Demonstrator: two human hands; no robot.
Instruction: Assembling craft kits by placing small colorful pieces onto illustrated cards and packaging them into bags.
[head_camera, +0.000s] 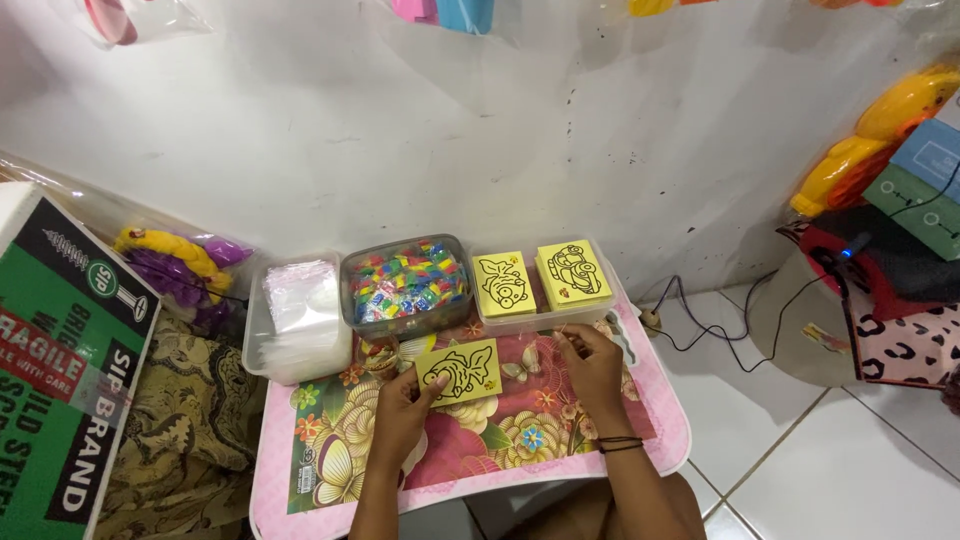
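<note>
left hand (400, 408): closed in a pinch on the yellow card (459, 372); thumb on the printed face, the other fingers underneath at the card's lower left corner.
right hand (592, 365): fingers curled together near the front rim of the clear tray (548, 318); whether anything small sits between the fingertips cannot be told. a dark band circles the wrist.
yellow card: a small rectangle bearing a black fish outline, held slightly tilted just above the pink table (670, 440), over its floral mat, between the two hands.
handling, as judged: the card looks thin, light and fairly stiff, likely to bend if squeezed mid-sheet; an edge or corner pinch, as the left hand has it, seems the safest hold, keeping fingers off the printed outline.
clear tray: holds two stacks of similar yellow cards with black drawings, standing side by side, just behind the right hand.
bead box (405, 283): a transparent container of small multicoloured pieces, left of the tray.
bag tub (295, 320): a clear tub of small plastic bags, at the table's left rear corner.
surroundings: a green carton (60, 370) stands left of the table; black cables trail across the white tiled floor on the right.
</note>
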